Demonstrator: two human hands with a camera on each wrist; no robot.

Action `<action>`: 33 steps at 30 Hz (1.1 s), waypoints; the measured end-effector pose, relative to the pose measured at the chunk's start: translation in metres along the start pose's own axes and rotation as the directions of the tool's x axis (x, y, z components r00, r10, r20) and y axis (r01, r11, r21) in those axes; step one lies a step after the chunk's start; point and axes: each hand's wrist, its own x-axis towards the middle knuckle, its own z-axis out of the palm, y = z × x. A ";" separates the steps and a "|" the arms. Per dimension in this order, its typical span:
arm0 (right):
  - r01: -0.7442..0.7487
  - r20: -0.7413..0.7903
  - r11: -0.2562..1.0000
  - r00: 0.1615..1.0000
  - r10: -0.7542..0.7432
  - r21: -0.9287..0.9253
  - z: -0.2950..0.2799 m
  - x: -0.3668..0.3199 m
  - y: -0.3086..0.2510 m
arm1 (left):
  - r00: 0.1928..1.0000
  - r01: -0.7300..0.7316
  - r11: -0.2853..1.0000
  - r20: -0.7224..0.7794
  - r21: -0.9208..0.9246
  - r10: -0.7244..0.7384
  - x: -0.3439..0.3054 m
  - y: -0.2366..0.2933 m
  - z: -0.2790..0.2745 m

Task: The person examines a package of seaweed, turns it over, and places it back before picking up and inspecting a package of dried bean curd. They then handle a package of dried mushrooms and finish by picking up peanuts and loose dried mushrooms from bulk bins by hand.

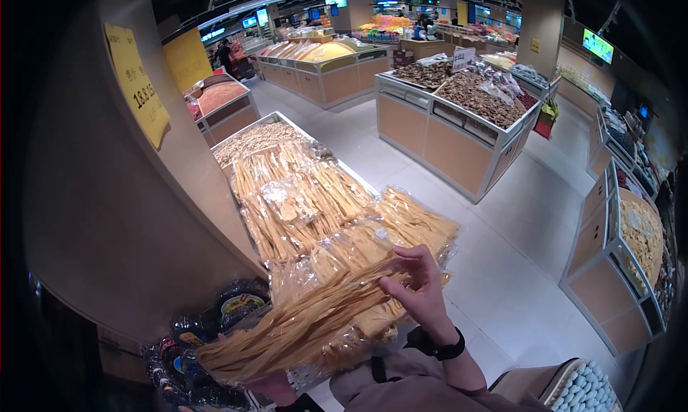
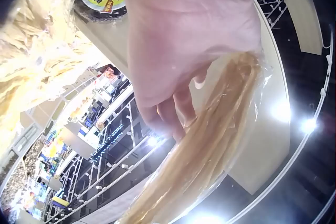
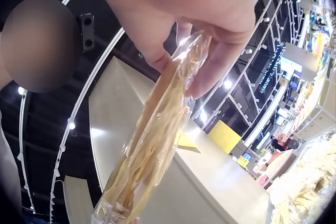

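Packet (image 1: 308, 326) stretches from left hand (image 1: 271, 387) grip to right hand (image 1: 419, 291) grip.

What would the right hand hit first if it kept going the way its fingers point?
The right hand pinches the bag of dried sticks; past that, it would probably meet the heap of similar bags, though depth is unclear.

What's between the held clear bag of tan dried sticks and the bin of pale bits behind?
Head view: more clear bags of tan sticks, piled up to the held bag.
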 end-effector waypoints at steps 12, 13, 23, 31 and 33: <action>-0.020 0.062 0.999 0.998 0.017 0.049 0.008 0.003 0.008 | 0.771 0.400 0.228 0.191 -0.888 -0.608 -0.004 0.040 -0.027; -0.027 0.079 0.991 0.997 0.017 0.129 0.012 0.005 0.003 | 0.770 0.404 0.229 0.194 -0.886 -0.608 -0.013 0.020 -0.020; -0.080 0.091 0.991 0.993 0.070 0.111 0.011 0.006 -0.001 | 0.963 0.024 0.846 -0.214 -0.533 -0.163 -0.033 -0.035 -0.003; -0.010 -0.049 0.994 0.999 0.016 0.110 0.006 0.012 0.000 | 0.957 0.195 -0.495 0.274 -0.847 -0.092 -0.007 -0.014 -0.040; 0.023 -0.085 0.999 0.996 -0.021 0.029 0.002 0.013 0.007 | 0.796 0.267 -0.433 0.450 -0.861 -0.404 -0.011 -0.016 -0.039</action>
